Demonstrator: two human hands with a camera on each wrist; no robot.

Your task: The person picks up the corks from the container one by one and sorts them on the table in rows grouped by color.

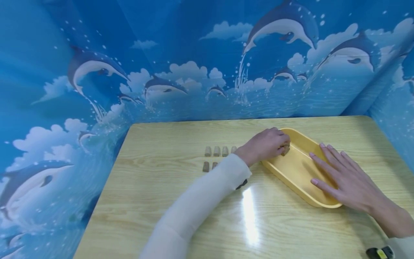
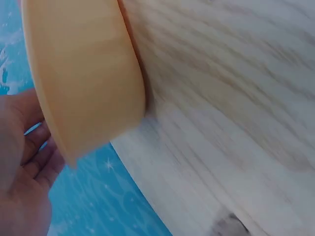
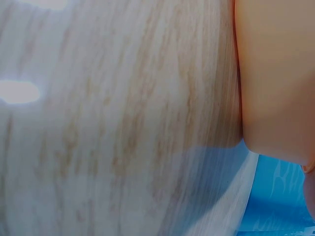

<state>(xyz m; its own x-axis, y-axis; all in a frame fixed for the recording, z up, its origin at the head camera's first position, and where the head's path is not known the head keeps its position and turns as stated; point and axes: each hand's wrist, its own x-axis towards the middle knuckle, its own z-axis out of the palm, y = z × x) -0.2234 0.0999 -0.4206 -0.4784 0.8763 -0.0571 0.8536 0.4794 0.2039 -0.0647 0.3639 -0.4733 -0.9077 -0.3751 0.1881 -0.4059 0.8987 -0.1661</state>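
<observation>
A yellow oblong tray lies slantwise on the right of the table. Over its far-left end, my left hand bends down with curled fingers, pinching a small brown tapered piece, like a cork stopper. My right hand is spread across the tray's right side, its fingers straight and reaching over the rim. To the left of the tray, small tapered stoppers stand in two rows, a paler back row and a browner front row. My left forearm hides part of these rows.
The light wood table has a bright reflection in front of the tray. Behind and along its sides hangs a blue cloth printed with dolphins. In the left wrist view, a blurred grey piece shows at the bottom edge.
</observation>
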